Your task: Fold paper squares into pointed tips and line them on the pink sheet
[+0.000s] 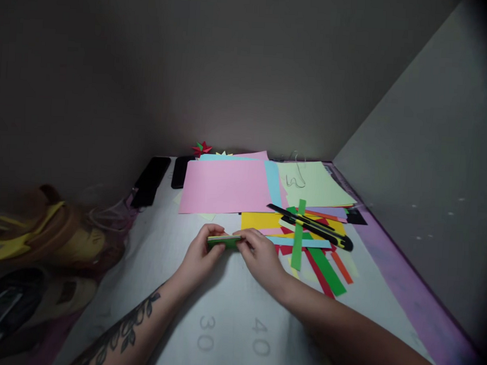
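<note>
Left of the cutter (341,241) and slightly nearer me, my left grip (200,251) and right grip (264,260) both pinch the green paper (231,244) near its ends; I'd press evenly, thumbs level. One loose strip (297,250) crosses the cutter; a pink sheet (225,187) lies beyond, leftward.

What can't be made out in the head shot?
Head view:
- Green piece: ends hidden by fingers of the left hand and right hand; layers too small to count.
- Pale spiky piece: lower part hidden behind the blue sheet.
- Brown-and-yellow item: blurred and dim, identity unclear.
- Tattooed forearm: cut off by bottom edge.
</note>
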Tool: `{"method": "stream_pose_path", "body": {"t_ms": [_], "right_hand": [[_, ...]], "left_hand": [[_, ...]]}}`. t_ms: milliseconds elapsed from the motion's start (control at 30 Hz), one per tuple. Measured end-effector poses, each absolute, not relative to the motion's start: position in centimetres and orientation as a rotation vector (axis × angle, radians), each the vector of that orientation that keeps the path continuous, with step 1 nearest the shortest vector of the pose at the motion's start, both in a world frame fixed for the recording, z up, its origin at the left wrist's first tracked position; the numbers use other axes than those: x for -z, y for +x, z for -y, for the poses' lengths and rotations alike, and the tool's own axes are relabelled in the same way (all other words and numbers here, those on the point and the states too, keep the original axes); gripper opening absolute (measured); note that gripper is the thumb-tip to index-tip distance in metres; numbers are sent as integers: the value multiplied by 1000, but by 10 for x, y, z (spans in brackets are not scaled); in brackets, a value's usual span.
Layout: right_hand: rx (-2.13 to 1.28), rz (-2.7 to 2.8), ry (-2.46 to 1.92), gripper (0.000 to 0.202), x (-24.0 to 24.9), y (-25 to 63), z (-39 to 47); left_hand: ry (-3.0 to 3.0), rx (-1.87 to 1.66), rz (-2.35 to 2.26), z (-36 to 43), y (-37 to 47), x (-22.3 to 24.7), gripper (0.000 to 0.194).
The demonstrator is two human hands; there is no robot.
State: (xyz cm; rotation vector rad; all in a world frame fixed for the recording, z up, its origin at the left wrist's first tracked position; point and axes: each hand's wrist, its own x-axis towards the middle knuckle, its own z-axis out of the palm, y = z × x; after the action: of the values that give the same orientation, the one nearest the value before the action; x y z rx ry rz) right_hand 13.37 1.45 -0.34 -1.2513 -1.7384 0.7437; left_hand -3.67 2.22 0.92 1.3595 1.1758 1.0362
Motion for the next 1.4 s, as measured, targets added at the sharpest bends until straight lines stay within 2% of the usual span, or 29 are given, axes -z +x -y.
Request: {"method": "stream_pose_path", "body": {"t_ms": [100, 467, 600, 800, 1000, 1067, 1233, 1333, 1400], "right_hand": [[-771, 1740, -1287, 19, 5, 134, -15], [-755, 1764, -1319, 12, 2, 136, -17], [-693, 1731, -1264, 11, -5, 136, -13], [-1133, 1408, -1301, 20, -2, 136, -16], [-1251, 1361, -1224, 17, 3, 135, -16], [-1251, 1345, -1218, 10, 4, 134, -15], [-1232, 1319, -1255, 18, 8, 134, -14], [-1219, 1394, -1236, 15, 8, 133, -13], [-1194, 1491, -1219, 12, 6, 133, -10]], "left_hand": [[1395, -1017, -1188, -23, -38, -8, 25], [1443, -981, -1225, -26, -41, -12, 4], [1296, -1043, -1191, -26, -44, -14, 10], [1203, -960, -1129, -25, -45, -13, 22], [1236, -856, -1127, -26, -56, -20, 20], [1293, -871, -1216, -33, -74, -25, 21], [1483, -1114, -1880, -56, -133, -35, 31], [1958, -837, -2390, -57, -145, -36, 29], [2238, -439, -2421, -54, -141, -36, 29]]}}
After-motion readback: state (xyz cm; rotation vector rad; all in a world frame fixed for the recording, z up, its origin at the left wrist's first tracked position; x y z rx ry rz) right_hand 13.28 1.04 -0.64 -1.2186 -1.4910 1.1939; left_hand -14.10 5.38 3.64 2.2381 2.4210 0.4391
